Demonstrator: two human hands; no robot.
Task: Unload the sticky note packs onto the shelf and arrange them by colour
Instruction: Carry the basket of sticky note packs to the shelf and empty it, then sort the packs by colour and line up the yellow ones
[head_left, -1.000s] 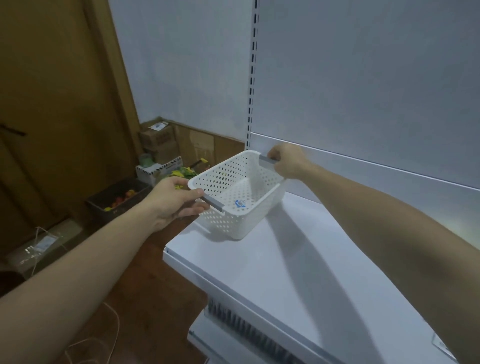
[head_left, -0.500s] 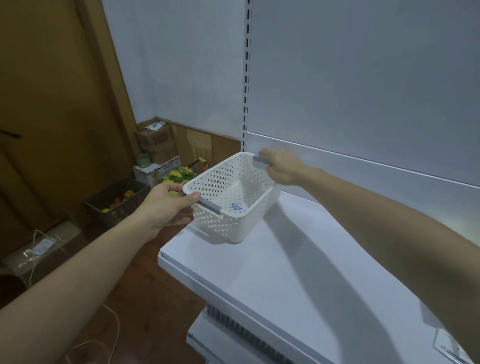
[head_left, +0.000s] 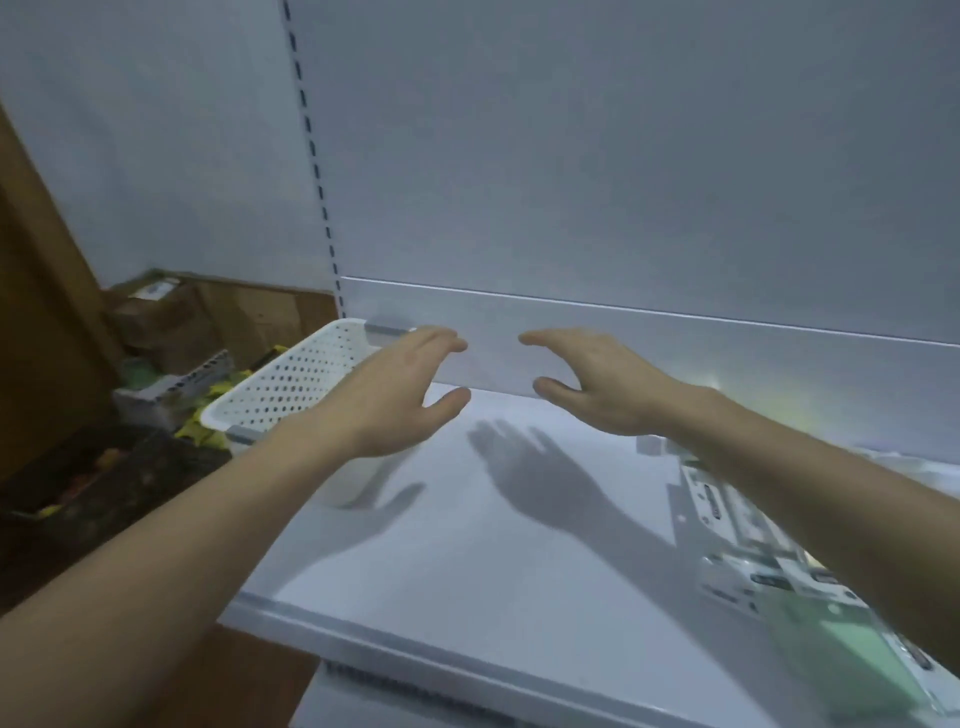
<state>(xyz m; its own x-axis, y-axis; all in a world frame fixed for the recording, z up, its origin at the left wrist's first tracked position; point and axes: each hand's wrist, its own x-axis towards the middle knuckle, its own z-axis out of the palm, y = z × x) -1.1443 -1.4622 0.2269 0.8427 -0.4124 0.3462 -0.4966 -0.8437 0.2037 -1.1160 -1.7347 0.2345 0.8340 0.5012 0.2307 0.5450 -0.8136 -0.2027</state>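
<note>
The white perforated basket (head_left: 291, 382) stands at the left end of the white shelf (head_left: 493, 561), partly hidden behind my left arm. My left hand (head_left: 400, 400) hovers open just right of the basket, fingers spread, holding nothing. My right hand (head_left: 597, 387) floats open above the shelf's middle, also holding nothing. The two hands face each other with a gap between them. Sticky note packs (head_left: 753, 566) in clear wrappers lie at the shelf's right, blurred; one pack looks green (head_left: 847, 660). My right forearm covers part of them.
A slotted upright (head_left: 317, 171) and grey back panel rise behind the shelf. On the floor at the left are cardboard boxes (head_left: 156, 312), a dark crate (head_left: 93, 483) with colourful items and a box of yellow and green things (head_left: 202, 415). A lower shelf edge (head_left: 415, 691) shows below.
Both hands have let go of the basket handles and moved right, now open over the shelf. The basket rests at the shelf's left end. The view has shifted right, revealing the packs.
</note>
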